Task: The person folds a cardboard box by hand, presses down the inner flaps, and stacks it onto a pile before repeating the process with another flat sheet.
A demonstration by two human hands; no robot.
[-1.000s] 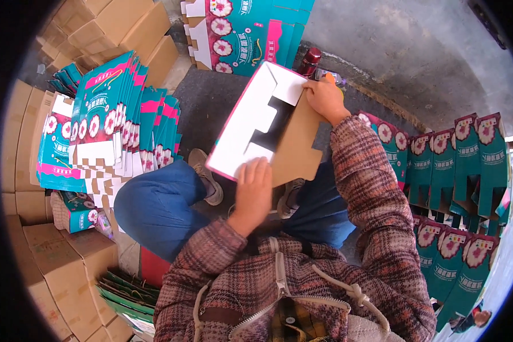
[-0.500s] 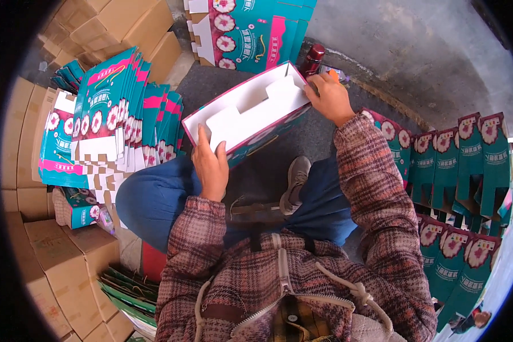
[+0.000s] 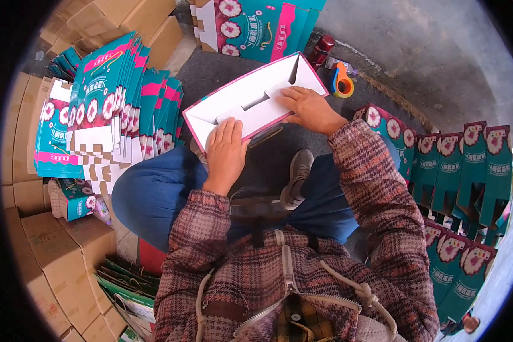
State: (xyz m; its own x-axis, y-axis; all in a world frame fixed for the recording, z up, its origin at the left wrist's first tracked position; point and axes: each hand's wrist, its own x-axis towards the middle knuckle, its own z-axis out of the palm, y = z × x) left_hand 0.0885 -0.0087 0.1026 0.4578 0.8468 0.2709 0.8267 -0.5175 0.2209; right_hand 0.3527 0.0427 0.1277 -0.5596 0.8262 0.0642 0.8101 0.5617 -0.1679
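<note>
1. We have the box (image 3: 242, 91) in the upper middle of the frame, tilted, with its white open side facing up. It sits between our two hands, above the knees.
2. Our left hand (image 3: 227, 154) is at the box's lower left. The fingers lie stretched over the near edge onto the left flap (image 3: 232, 115) (whether the thumb pinches from outside, we cannot tell).
3. Our right hand (image 3: 312, 109) holds the near edge further right, fingers over the right flap (image 3: 276, 94) and thumb on the outer side.
4. We judge the step in hand to be setting these notched flaps inside the opened box: they lean inward, with a gap between them.
5. As we read it, the next move calls for even pressure from both hands, so that the flaps go down together and the thin walls do not bow.
6. The tape roll (image 3: 341, 74) lies untouched at the upper right of centre, near the dark red bottle (image 3: 320, 51). Flat cartons (image 3: 97, 97) lean at the upper left; formed boxes (image 3: 470, 171) stand at the right.
</note>
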